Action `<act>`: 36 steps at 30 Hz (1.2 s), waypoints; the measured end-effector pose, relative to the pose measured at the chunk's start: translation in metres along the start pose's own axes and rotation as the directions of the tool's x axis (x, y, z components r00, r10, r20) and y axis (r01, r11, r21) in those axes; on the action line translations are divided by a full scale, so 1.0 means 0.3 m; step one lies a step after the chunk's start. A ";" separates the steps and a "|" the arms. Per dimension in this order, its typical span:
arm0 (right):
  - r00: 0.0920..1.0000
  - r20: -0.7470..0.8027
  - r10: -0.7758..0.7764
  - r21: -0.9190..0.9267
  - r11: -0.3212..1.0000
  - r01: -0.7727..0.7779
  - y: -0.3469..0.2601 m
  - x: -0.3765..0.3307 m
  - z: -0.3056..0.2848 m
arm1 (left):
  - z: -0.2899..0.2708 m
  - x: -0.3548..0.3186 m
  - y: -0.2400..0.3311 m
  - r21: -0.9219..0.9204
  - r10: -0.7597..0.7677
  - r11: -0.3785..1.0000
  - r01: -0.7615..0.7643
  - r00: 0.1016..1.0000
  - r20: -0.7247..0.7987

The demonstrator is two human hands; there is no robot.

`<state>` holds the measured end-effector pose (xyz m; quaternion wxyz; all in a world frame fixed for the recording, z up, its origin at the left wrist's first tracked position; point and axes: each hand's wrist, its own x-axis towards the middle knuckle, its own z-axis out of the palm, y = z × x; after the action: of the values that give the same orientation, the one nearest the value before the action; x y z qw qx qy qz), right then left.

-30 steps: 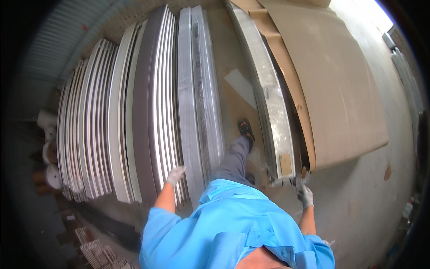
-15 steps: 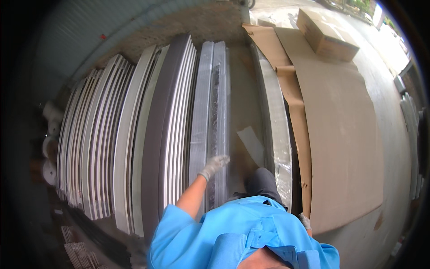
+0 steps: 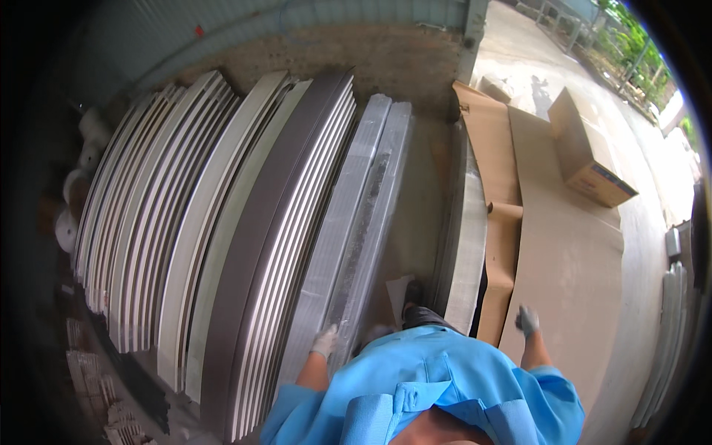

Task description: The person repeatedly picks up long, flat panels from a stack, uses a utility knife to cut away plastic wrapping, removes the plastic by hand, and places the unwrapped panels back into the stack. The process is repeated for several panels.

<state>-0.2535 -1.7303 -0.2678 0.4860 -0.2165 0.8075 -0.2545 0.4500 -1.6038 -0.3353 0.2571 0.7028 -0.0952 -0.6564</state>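
Left hand, gloved, rested on wrapped profile bundle, grip unclear. Right hand empty, half-open above cardboard sheet. Likely step: taking hold of bundle; firm two-handed grasp needed.

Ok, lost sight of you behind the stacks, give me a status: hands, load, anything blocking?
Left hand gloved, on wrapped bundle. Right hand gloved, free, over cardboard. Long panel lies between them. Box further ahead.

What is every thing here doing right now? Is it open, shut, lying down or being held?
Left hand: gloved, resting on the wrapped metal bundle.
Right hand: gloved, empty, above the flat cardboard sheet.
Wrapped metal bundle: lying flat.
Long metal strips: stacked side by side.
Cardboard box: closed.
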 end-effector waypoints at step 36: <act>0.731 0.673 0.113 0.030 0.983 -0.180 -2.492 1.302 2.564 | 1.125 0.325 1.097 -0.931 -0.421 0.364 -0.030 0.886 -0.193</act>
<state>0.3421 -2.6985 -0.3728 0.7709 -0.2062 0.5815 -0.1580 0.2007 -2.0091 -0.2626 0.5319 0.5667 0.4239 -0.4651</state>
